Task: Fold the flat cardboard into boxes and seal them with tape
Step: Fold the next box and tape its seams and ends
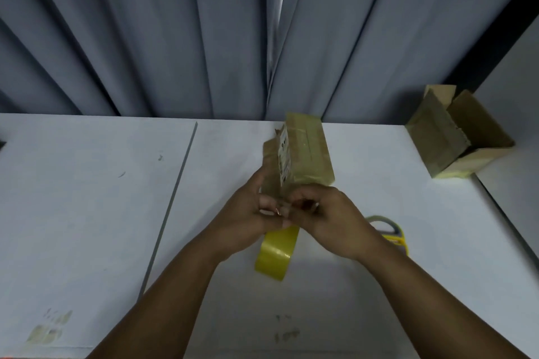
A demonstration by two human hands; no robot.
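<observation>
Head view.

Holds a taped box at centre, raised over the white counter and pointing away toward the far edge. Carries a white label on its left face and glossy tape across its top.

Grips the near end of the taped box with the left hand, thumb up along the left face, fingers curled under. Brings the right hand to the same near end, fingers curled tight and fingertips against those of the left hand. Cannot tell through the blur what the right hand pinches.

Shows yellow tape emerging just below both hands and running toward the near side. Cannot tell whether a strip or a roll.

Shows a tape dispenser on the counter just right of the right wrist, partly hidden by it.

Shows an open box at the far right corner of the counter, flaps up, well apart from both hands.

Shows a grey curtain behind the far edge.
</observation>
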